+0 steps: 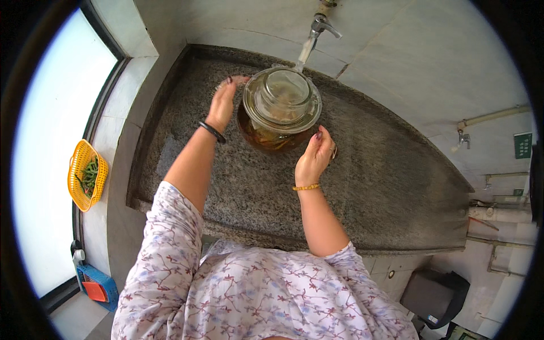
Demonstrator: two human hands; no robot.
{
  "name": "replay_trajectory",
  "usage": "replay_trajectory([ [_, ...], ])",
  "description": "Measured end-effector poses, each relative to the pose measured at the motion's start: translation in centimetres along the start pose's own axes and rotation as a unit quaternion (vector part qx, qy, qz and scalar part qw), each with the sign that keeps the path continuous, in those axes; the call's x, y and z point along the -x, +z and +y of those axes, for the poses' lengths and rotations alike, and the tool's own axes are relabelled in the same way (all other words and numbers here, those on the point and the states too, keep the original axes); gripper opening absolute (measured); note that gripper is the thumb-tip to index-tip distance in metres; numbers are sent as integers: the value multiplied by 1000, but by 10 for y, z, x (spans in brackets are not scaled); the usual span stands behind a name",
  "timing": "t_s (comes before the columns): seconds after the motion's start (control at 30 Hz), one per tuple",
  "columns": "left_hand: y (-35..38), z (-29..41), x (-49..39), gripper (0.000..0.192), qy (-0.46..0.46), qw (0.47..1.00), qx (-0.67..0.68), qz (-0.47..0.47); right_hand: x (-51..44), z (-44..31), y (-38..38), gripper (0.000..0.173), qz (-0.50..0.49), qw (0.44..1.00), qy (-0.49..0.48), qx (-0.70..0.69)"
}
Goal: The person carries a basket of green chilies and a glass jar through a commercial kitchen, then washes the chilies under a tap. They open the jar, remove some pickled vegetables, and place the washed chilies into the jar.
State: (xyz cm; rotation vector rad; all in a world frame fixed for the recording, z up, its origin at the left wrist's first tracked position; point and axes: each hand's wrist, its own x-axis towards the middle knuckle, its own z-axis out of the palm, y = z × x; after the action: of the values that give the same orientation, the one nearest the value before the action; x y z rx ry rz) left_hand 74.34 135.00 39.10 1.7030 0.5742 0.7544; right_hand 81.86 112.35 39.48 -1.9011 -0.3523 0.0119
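A round glass jar [272, 142] stands in the granite basin [263, 191], with amber-brown liquid and plant-like pieces inside. Its wide rim carries a clear glass lid [285, 87] with a raised ring. My left hand [222, 104] is beside the jar's left side, fingertips reaching towards its far edge. On the right, the thumb and fingertips of my right hand [314, 157] are close against the rim. Both palms face the glass and leave a gap to it. Whether the fingers press on the jar cannot be told. A clear sleeve hangs from the tap [319, 27] behind the lid.
A yellow plastic basket [72, 182] of green peppers sits on the left window ledge. Nearer me on that ledge is a blue basket [111, 291] with a red item. A second tap [463, 138] is on the right wall. Below right is a dark box-shaped object [433, 293].
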Motion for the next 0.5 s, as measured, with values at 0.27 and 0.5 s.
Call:
replay_trajectory([
  [0.27, 58, 11, 56, 44, 97, 983, -105, 116, -112, 35, 39, 44, -294, 936, -43, -187],
  [0.5, 65, 25, 87, 48, 78, 939, -184, 280, -83, 4, 52, 47, -330, 918, -5, -217],
])
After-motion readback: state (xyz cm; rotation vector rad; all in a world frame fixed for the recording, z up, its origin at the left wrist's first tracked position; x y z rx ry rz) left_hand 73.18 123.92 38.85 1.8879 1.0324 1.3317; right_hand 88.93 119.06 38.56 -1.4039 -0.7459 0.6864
